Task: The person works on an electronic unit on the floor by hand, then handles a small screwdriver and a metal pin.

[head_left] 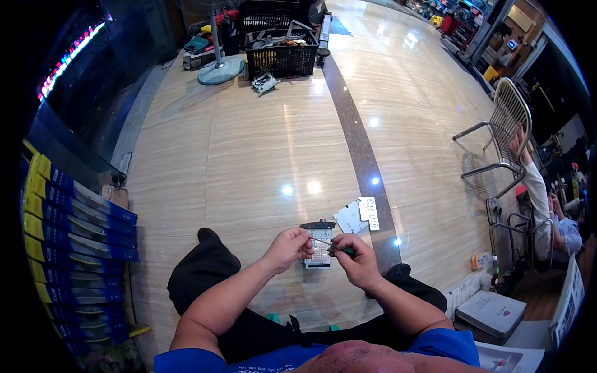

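My right hand (357, 260) is closed around a screwdriver (349, 252) with a dark green handle. Its thin shaft points left, toward my left hand (291, 250). The fingers of my left hand are pinched together near the shaft's tip; what they hold, if anything, is too small to make out. Below both hands, on the floor between my legs, lies a silvery metal electronic unit (319, 261) with a dark part at its far end, partly covered by my fingers. Just beyond it to the right are a flat metal plate (349, 219) and a white labelled piece (369, 213).
Blue and yellow boxes (81, 248) are stacked at left. Far ahead stand a fan base (221, 71), a black crate (280, 61) of tools and a metal scrap piece (265, 84). At right are a metal chair (510, 118), a seated person (564, 233) and a white box (491, 311).
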Available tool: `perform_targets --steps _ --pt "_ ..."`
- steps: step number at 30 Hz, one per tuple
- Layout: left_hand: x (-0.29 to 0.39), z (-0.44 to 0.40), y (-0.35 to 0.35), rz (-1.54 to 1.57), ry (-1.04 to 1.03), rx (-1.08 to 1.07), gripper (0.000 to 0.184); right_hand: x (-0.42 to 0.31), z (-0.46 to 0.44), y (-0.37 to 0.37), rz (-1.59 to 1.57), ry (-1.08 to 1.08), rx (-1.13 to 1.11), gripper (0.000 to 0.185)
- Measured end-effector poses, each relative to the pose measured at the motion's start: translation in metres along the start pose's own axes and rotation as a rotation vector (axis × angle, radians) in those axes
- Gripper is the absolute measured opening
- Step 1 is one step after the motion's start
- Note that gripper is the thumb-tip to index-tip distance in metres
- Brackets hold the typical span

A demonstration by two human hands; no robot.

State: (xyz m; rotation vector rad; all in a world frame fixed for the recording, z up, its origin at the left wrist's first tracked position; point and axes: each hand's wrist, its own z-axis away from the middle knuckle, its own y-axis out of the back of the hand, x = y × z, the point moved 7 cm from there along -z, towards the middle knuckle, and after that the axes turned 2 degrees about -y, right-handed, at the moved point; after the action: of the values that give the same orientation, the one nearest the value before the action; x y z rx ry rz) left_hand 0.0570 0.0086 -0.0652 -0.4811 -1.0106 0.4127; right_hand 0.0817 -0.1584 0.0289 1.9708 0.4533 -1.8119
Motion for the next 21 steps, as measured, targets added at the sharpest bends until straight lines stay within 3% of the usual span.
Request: perform_targets --steps 8,21 --pt "0.0023 0.0029 -0.0048 0.121 -0.016 -0.039 0.02 -0.0052 -0.0007 -0.001 -0.099 -0.022 0.017 0.014" --pt "0.0043 0.0002 -0.006 0.11 -0.038 -0.054 0.02 -0.0021 0.0013 0.0003 0.094 0.002 -0.024 0.016"
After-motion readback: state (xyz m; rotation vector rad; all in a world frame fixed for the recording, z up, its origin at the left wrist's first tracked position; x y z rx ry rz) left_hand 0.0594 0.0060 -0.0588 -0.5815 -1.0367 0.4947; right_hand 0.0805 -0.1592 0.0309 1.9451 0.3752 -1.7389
